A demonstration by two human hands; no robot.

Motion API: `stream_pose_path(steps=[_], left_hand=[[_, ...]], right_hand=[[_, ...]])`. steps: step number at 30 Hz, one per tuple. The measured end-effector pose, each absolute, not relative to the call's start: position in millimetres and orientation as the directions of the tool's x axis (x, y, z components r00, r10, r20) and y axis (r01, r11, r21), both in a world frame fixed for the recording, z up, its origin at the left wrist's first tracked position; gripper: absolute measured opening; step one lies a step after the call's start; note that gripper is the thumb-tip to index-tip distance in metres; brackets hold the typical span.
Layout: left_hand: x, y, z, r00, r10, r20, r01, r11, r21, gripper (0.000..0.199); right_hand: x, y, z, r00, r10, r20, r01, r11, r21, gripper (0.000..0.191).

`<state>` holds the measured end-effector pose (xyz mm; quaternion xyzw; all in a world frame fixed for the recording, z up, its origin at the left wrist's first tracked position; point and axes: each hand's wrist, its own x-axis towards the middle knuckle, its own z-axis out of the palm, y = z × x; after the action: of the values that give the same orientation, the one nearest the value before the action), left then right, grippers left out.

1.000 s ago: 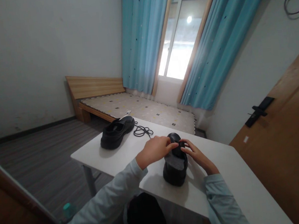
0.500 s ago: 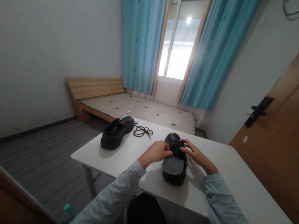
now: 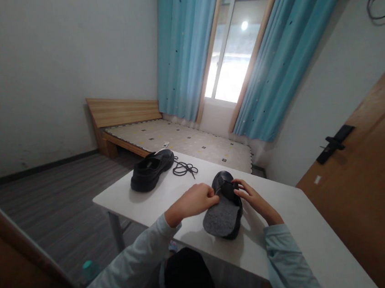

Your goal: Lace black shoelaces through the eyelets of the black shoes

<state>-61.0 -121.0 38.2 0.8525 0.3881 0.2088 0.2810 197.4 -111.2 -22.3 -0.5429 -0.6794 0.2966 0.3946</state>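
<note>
- Clock directions are read from the near shoe (image 3: 234, 224) as dial centre, twelve being the top of the view.
- Near shoe: black, stands sole down on the white table (image 3: 302, 238), close to the edge on the person's side; toe at twelve, heel at six.
- Pad (image 3: 221, 219): grey, flat, lies over the shoe's opening; its rounded end leans towards seven.
- Left hand (image 3: 200, 198): at ten o'clock, just beside the shoe's front part; fingers curled in, thumb against them. Whether a lace is pinched there is too small to tell.
- Right hand (image 3: 251, 197): at three o'clock; thumb and fingers bent, tips at the shoe's two o'clock side. Grasp or mere contact: cannot tell.
- Far shoe (image 3: 148, 178): black, also sole down on the table, at ten o'clock, well apart from both hands; toe towards one.
- Cord (image 3: 184, 168): black, loosely looped on the table, between ten and eleven, beside the far shoe's toe.
- Bed (image 3: 192, 137): beyond the table at eleven.
- Window (image 3: 228, 62): at twelve, a blue curtain (image 3: 182, 49) on its left.
- Door (image 3: 370, 166): wooden, black handle, at three.
</note>
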Motion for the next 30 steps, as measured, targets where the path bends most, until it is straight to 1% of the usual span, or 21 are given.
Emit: stream_pose_path(steps=[6, 10, 14, 17, 21, 24, 30], left_hand=[[-82, -133, 50, 0.645, 0.756, 0.110, 0.482, -0.514, 0.709, 0.032], [-94, -142, 55, 0.647, 0.755, 0.106, 0.474, -0.507, 0.719, 0.033], [-103, -148, 53, 0.626, 0.767, 0.143, 0.470, -0.517, 0.716, 0.034], [-103, -146, 47, 0.596, 0.782, 0.183, 0.448, -0.513, 0.732, 0.035], [-95, -132, 31, 0.565, 0.791, 0.234, 0.358, -0.491, 0.794, 0.032], [-84, -119, 17, 0.547, 0.796, 0.258, 0.308, -0.478, 0.823, 0.034], [-65, -99, -2, 0.480, 0.852, 0.209, 0.306, -0.386, 0.870, 0.032]], right_hand=[[195, -114, -19, -0.122, 0.981, 0.149, 0.488, 0.190, -0.852, 0.049], [193, -116, -16, -0.114, 0.985, 0.131, 0.503, 0.171, -0.847, 0.048], [194, -115, -18, -0.121, 0.982, 0.145, 0.494, 0.187, -0.849, 0.048], [197, -113, -22, -0.125, 0.981, 0.151, 0.489, 0.194, -0.851, 0.048], [198, -112, -24, -0.126, 0.979, 0.162, 0.485, 0.203, -0.851, 0.049], [199, -111, -25, -0.141, 0.977, 0.160, 0.475, 0.209, -0.855, 0.051], [200, -109, -27, -0.137, 0.966, 0.222, 0.465, 0.260, -0.846, 0.061]])
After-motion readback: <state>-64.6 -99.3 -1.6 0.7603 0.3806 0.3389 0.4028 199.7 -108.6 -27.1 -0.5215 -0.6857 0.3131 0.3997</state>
